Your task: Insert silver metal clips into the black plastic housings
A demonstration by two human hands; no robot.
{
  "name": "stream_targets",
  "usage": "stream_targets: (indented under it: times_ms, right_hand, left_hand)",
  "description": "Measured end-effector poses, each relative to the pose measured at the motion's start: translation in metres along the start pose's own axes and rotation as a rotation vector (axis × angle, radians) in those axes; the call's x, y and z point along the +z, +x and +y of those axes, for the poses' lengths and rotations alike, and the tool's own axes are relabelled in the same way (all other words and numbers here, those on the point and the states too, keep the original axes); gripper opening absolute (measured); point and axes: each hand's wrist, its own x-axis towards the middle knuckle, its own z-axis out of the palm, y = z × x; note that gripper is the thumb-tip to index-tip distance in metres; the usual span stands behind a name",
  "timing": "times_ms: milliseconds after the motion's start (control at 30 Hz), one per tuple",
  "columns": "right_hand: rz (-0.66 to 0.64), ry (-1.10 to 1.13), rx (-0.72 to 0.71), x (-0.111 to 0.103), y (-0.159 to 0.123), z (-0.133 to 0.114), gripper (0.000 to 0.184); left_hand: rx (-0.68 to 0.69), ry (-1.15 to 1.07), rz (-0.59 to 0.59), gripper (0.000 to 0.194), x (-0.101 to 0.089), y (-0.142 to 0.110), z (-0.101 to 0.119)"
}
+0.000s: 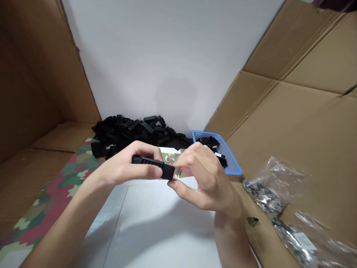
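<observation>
A small black plastic piece with a ribbed side (168, 172) is held above the white work surface, near the middle of the view. My left hand (134, 163) is closed around its left part, thumb along the near side and fingers behind. At its right end is my right hand (202, 176), with thumb and forefinger pinched near the end face. Whether a tiny part sits between those fingertips I cannot make out. Just behind the hands, several small metal bits (177, 171) lie on a camouflage-patterned sheet (60, 190).
A heap of black plastic pieces (134, 130) lies against the white back wall. Right of it stands a blue mesh basket (232, 160) holding more black pieces. Clear plastic bags of metal parts (267, 197) lie at the right. Cardboard walls (304, 123) enclose both sides.
</observation>
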Motion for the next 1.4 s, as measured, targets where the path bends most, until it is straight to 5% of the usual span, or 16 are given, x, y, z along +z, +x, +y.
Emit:
stream_targets:
  times_ms: [367, 567, 767, 967, 1100, 1200, 1400]
  right_hand:
    - [0.044, 0.255, -0.108, 0.006, -0.001, 0.004, 0.011]
    - [-0.009, 0.299, -0.072, 0.001, -0.001, 0.007, 0.011]
    - [-0.067, 0.553, 0.187, -0.011, -0.007, 0.022, 0.015]
    - [-0.308, 0.556, 0.399, 0.003, 0.000, 0.026, 0.025]
    - [0.002, 0.494, 0.458, 0.002, -0.005, 0.035, 0.015]
    - [0.193, 0.438, 0.500, -0.003, -0.011, 0.040, 0.016]
    - [0.207, 0.361, 0.455, -0.003, -0.013, 0.043, 0.018]
  left_hand:
    - [-0.038, -0.007, -0.168, 0.018, 0.002, 0.002, -0.002]
    - [-0.041, 0.032, -0.138, 0.017, 0.002, 0.001, 0.000]
    - [0.048, 0.124, 0.009, 0.018, 0.004, -0.002, 0.001]
    - [0.116, 0.280, 0.059, 0.024, 0.004, 0.000, -0.002]
    - [0.098, 0.286, 0.233, 0.050, -0.021, 0.019, -0.033]
    - [-0.163, 0.660, 0.262, 0.030, -0.044, 0.038, -0.080]
    - [-0.249, 0.773, 0.164, 0.023, -0.055, 0.058, -0.168]
